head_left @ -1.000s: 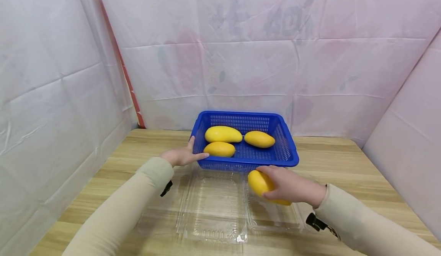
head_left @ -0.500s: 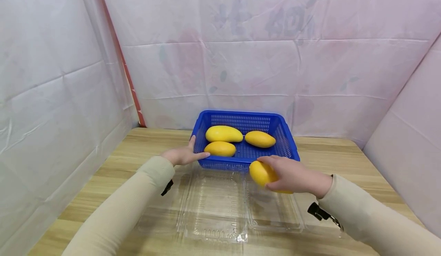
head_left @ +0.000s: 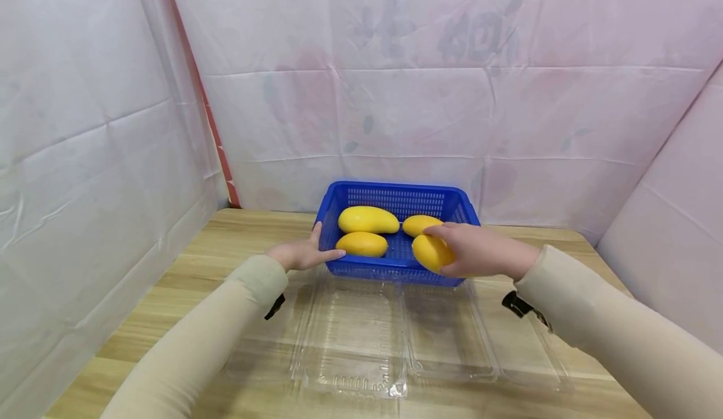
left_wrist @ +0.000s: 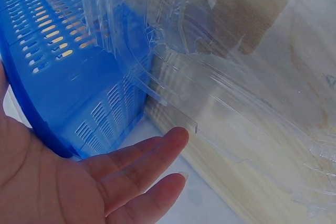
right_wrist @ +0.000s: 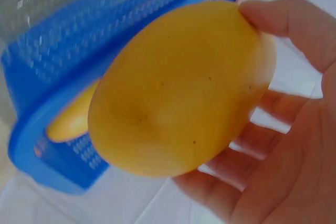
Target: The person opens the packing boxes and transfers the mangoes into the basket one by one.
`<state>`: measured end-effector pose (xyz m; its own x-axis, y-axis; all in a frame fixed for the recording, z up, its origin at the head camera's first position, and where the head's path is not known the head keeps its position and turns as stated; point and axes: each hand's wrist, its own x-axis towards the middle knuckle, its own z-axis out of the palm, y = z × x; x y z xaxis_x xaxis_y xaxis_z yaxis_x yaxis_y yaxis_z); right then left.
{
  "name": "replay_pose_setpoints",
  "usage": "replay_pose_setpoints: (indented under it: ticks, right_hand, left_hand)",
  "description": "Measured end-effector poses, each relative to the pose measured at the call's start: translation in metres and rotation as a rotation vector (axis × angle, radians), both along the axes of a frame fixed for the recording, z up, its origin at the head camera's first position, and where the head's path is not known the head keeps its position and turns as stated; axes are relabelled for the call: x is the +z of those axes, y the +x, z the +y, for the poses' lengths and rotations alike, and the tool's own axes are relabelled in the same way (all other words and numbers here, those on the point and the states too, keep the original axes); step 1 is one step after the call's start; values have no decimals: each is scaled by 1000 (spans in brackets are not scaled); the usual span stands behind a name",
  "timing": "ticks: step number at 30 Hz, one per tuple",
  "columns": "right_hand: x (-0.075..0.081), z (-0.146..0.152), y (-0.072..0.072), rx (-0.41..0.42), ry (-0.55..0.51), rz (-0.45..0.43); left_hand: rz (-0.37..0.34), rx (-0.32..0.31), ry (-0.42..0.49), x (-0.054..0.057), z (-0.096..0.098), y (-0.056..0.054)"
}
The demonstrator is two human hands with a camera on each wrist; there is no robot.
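Observation:
A yellow mango (right_wrist: 178, 87) is gripped by my right hand (head_left: 488, 251), thumb on one side and fingers on the other. In the head view it is over the right front part of a blue perforated basket (head_left: 395, 261). Inside the basket lie a long pale yellow mango (head_left: 368, 219), a smaller mango (head_left: 361, 244) in front of it, and another mango (head_left: 420, 223) partly hidden behind the held one. My left hand (head_left: 302, 254) rests at the basket's left front corner with its fingers extended. The left wrist view shows its straight fingers (left_wrist: 142, 174) beside the basket wall.
Clear plastic containers stand in a row before the basket, including a middle container (head_left: 356, 337) and a right container (head_left: 452, 337). They sit on a wood-grain table (head_left: 192, 268). A pale printed cloth (head_left: 407, 111) hangs close behind the basket.
My right hand has lifted the held mango up and away from the right container to above the basket. My left hand and the other mangoes have stayed in place.

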<state>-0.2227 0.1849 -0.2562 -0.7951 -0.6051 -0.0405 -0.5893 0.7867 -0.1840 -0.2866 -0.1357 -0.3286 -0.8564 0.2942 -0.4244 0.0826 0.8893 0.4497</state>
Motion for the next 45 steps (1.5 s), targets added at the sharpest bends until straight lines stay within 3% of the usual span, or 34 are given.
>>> replay_pose_setpoints:
  ticks: [7,15,22,33,45]
  right_hand:
    - [7,-2,-25,35,107,-46]
    - [6,-2,-48,39,116,-130]
    - [0,1,-61,-38,142,-195]
    - [-15,-1,-92,-96,196,-211]
    - [-35,-3,-124,-189,200,-328]
  left_hand:
    - [4,5,3,-1,-1,-1]
    - [11,2,16,-1,0,-1]
    - [9,16,21,-2,1,-1]
    - [6,32,43,-4,0,1]
    - [11,24,52,-7,1,1]
